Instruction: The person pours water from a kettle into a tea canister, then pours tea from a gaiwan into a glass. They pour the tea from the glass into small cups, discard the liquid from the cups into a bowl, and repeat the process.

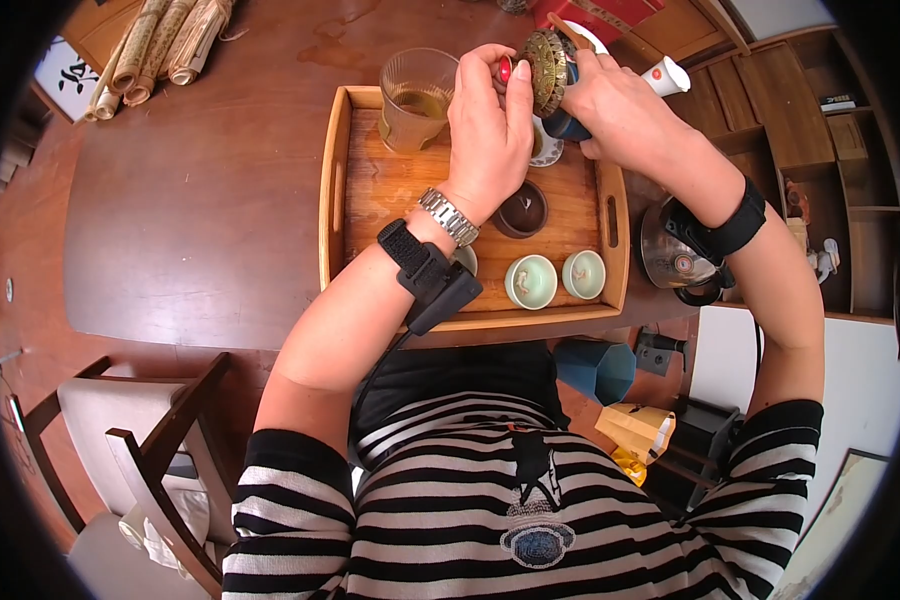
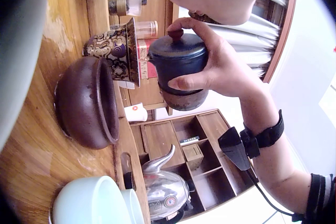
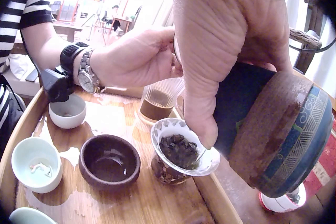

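My left hand (image 1: 490, 130) pinches the red knob of an ornate gold-green lid (image 1: 547, 72), held on edge above the tray. My right hand (image 1: 630, 112) grips a dark blue pot (image 2: 181, 64) with a brown band and a red-knobbed lid. In the right wrist view the pot (image 3: 278, 129) tilts above a patterned, white-rimmed bowl (image 3: 181, 129) holding dark wet leaves; a thin clear streak shows at its rim. The right thumb hangs just over that rim. In the left wrist view, the left hand (image 2: 210, 3) shows only partly at the top.
The wooden tray (image 1: 335, 180) holds a ribbed glass (image 1: 415, 100) with amber liquid, a dark brown bowl (image 3: 109, 162) and several pale green cups (image 1: 531, 282). A steel kettle (image 1: 670, 245) stands right of the tray. Rolled bundles (image 1: 165, 50) lie at the table's back left.
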The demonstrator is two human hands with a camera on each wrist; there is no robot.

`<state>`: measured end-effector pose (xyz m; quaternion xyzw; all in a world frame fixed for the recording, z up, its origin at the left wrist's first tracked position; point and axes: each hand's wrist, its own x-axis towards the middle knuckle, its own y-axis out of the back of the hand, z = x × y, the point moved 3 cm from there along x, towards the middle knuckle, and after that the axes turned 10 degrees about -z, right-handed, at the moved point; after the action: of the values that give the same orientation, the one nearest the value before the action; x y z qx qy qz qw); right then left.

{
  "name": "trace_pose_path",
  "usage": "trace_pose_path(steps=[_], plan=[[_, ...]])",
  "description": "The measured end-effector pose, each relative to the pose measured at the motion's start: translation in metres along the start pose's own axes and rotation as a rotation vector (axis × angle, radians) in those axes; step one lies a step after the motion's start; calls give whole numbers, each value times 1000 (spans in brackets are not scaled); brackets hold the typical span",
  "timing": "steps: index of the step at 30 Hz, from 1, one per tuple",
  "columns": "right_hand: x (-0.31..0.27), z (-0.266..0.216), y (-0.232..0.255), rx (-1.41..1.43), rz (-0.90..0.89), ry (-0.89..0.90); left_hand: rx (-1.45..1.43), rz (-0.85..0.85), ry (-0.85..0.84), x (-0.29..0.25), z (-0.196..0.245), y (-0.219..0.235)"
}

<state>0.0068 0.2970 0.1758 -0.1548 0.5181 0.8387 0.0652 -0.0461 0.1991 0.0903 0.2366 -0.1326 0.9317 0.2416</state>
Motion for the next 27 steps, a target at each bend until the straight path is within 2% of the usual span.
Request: trace_pose_path(steps=[8, 10, 13, 26, 27], plan=[[1, -1, 0, -15, 3, -2, 9, -4, 5, 1, 0, 0], [1, -1, 1, -23, 2, 1, 88, 61, -73, 1, 0, 1], [2, -2, 3, -31, 2, -8, 26, 3, -13, 1, 1, 1], [4, -4, 4, -16, 3, 6, -16, 4, -1, 1, -2, 0], [4, -4, 4, -25, 21, 2, 35, 36, -48, 1, -2, 0]])
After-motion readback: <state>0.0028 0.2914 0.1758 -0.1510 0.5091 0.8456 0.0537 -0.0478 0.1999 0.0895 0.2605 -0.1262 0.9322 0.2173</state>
